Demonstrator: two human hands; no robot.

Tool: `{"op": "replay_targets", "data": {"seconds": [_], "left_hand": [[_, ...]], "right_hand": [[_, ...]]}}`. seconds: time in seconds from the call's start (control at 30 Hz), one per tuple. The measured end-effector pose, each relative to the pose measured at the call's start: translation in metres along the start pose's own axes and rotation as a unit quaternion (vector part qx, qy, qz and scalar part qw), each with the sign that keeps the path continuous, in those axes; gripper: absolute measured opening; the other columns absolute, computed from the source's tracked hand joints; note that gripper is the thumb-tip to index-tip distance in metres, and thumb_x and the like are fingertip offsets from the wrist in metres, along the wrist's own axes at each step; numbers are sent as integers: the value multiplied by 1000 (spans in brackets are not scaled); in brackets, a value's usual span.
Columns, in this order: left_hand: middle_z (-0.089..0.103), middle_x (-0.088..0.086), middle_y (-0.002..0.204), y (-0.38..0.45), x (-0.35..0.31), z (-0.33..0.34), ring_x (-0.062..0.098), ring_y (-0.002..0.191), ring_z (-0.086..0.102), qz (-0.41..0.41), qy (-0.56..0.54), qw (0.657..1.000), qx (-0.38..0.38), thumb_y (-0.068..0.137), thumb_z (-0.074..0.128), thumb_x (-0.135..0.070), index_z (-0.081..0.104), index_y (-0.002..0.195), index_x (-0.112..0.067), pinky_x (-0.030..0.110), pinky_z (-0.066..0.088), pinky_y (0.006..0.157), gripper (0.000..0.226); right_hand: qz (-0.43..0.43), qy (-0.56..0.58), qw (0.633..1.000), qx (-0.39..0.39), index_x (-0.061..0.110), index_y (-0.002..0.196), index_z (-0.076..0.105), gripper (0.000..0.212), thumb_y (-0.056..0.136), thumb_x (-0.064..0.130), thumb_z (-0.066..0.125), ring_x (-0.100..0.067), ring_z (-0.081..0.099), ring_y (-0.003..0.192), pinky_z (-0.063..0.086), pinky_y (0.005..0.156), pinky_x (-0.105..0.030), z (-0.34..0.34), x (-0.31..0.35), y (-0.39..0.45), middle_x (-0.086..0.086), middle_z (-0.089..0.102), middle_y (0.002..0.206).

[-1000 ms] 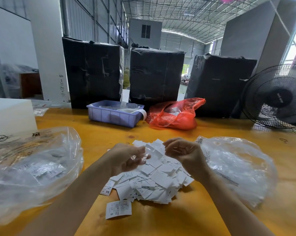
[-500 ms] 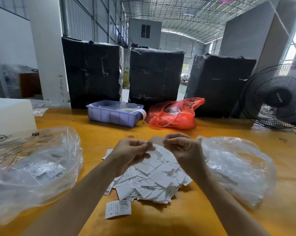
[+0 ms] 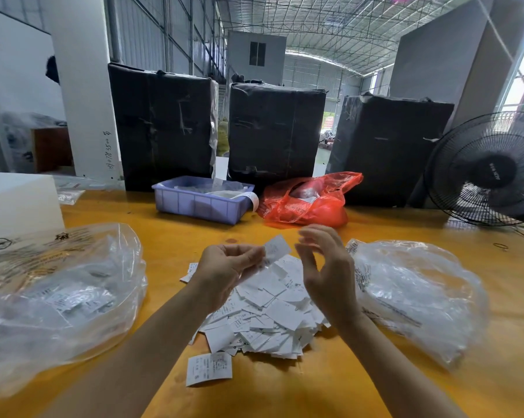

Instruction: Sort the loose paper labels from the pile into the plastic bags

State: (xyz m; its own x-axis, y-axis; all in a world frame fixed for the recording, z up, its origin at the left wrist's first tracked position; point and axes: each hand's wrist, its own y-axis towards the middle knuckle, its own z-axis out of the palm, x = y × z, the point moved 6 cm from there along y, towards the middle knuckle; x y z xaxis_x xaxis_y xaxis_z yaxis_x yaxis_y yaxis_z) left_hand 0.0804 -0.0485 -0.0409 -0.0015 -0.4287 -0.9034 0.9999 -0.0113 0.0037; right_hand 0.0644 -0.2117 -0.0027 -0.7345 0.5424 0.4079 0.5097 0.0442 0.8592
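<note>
A pile of white paper labels (image 3: pixel 273 309) lies on the yellow table (image 3: pixel 285 396) in front of me. My left hand (image 3: pixel 224 273) hovers above the pile and pinches one white label (image 3: pixel 276 247) between thumb and fingers. To its right my right hand (image 3: pixel 327 267) hangs over the pile with fingers spread and relaxed, holding nothing. A clear plastic bag (image 3: pixel 58 300) with labels inside lies at the left. A second clear bag (image 3: pixel 417 294) lies at the right. One single label (image 3: pixel 209 368) sits apart, nearer to me than the pile.
At the back of the table stand a purple plastic bin (image 3: pixel 200 200) and a red plastic bag (image 3: pixel 309 200). Behind them are three black wrapped bales (image 3: pixel 164 125). A black fan (image 3: pixel 490 170) stands at the right, a white box (image 3: pixel 16 200) at the left.
Both hands held the label together before. Now my right hand has let go and opened, moving slightly right and up. The left hand keeps the label.
</note>
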Motion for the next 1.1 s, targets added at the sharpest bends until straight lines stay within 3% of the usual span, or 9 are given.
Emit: {"op": "replay_targets", "data": {"seconds": [0.03, 0.1, 0.17, 0.23, 0.43, 0.57, 0.77, 0.97, 1.1], "left_hand": [[71, 11, 65, 0, -2, 0, 13, 59, 69, 19, 7, 1000, -7, 80, 61, 6, 64, 74, 6, 18, 56, 56, 6], [71, 11, 67, 0, -2, 2, 13, 62, 69, 39, 34, 999, -7, 79, 62, 5, 64, 76, 7, 18, 56, 59, 4], [71, 11, 69, -1, 0, 4, 14, 63, 69, 44, 55, 997, 4, 80, 62, 5, 65, 81, 9, 18, 56, 61, 6], [71, 13, 71, -2, 2, 4, 16, 63, 68, 35, 71, 997, 8, 80, 63, 1, 66, 84, 9, 19, 56, 60, 9], [73, 17, 77, -2, 6, -2, 23, 65, 71, 14, 112, 994, 2, 85, 61, 1, 68, 86, 3, 29, 59, 69, 7], [73, 17, 81, -4, 6, 1, 22, 70, 72, 14, 154, 988, 14, 79, 68, -1, 65, 92, -1, 31, 57, 75, 14], [73, 16, 75, -8, 0, 8, 22, 66, 72, 46, 170, 984, -5, 65, 80, -2, 56, 91, -4, 24, 56, 63, 35], [73, 16, 75, -11, -1, 11, 21, 66, 72, 42, 157, 987, 6, 64, 80, -3, 56, 97, -3, 22, 56, 59, 41], [73, 15, 75, -13, -2, 14, 21, 67, 72, 26, 216, 975, 47, 65, 81, -4, 51, 104, -7, 22, 56, 58, 49]], "right_hand": [[135, 94, 985, 46, 8, 95, 68, 23, 87, 27, 61, -8, 64, 88, 56, 81, -32, 6, -9, 0, 0, 67, 97], [351, 274, 884, 144, 13, 87, 69, 36, 79, 46, 57, -12, 66, 82, 56, 76, -31, 24, -24, -11, 3, 70, 87], [422, 321, 830, 173, 9, 84, 71, 28, 81, 36, 63, -16, 64, 76, 54, 68, -27, 31, -27, -18, -4, 70, 82], [453, 336, 814, 143, 6, 82, 70, 12, 84, 17, 66, -17, 61, 71, 51, 61, -23, 30, -29, -20, -7, 69, 76], [470, 371, 797, 86, 3, 81, 65, 9, 88, 7, 61, -15, 67, 56, 53, 50, -20, 18, -38, -15, -10, 70, 69], [435, 409, 799, 64, -3, 87, 63, 12, 76, -9, 65, -19, 70, 66, 56, 58, -20, 9, -35, -4, -17, 69, 81], [343, 352, 866, 91, 10, 93, 64, 24, 75, -3, 71, -17, 71, 73, 54, 62, -20, -2, -19, 10, -4, 73, 79], [314, 325, 885, 116, 11, 90, 65, 21, 78, -5, 68, -18, 70, 70, 56, 63, -22, 4, -10, 8, -5, 72, 76], [355, 332, 862, 140, 12, 85, 70, 10, 77, 7, 71, -15, 69, 75, 55, 69, -26, 5, -13, 6, -4, 74, 79]]}}
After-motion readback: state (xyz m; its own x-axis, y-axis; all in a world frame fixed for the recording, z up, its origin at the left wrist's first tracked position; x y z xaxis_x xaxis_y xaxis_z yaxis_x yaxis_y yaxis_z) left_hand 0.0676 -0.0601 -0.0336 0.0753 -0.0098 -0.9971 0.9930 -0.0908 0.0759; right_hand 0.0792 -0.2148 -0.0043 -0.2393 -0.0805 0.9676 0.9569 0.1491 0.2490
